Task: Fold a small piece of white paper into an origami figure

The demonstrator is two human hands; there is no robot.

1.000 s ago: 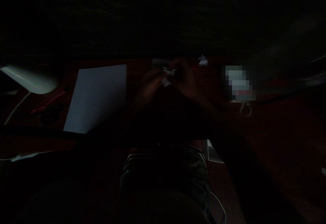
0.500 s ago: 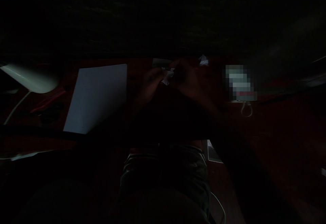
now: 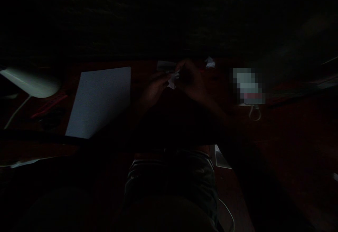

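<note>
The scene is very dark. My left hand [image 3: 154, 89] and my right hand [image 3: 191, 80] meet over a reddish table, and both pinch a small folded piece of white paper [image 3: 173, 80] between their fingertips. The paper shows only as a small pale shape between the two hands. A large blank white sheet [image 3: 101, 101] lies flat on the table to the left of my left hand.
Another small folded white paper [image 3: 210, 62] lies behind my right hand. A pale strip [image 3: 165, 65] sits at the table's back. At far left there is a white lamp-like object [image 3: 31, 82] with a cord, and red items [image 3: 49, 106]. A blurred-out patch [image 3: 248, 86] is at right.
The hands have stayed in place while the fingers worked the small paper; its visible shape has shrunk and shifted slightly between them.
</note>
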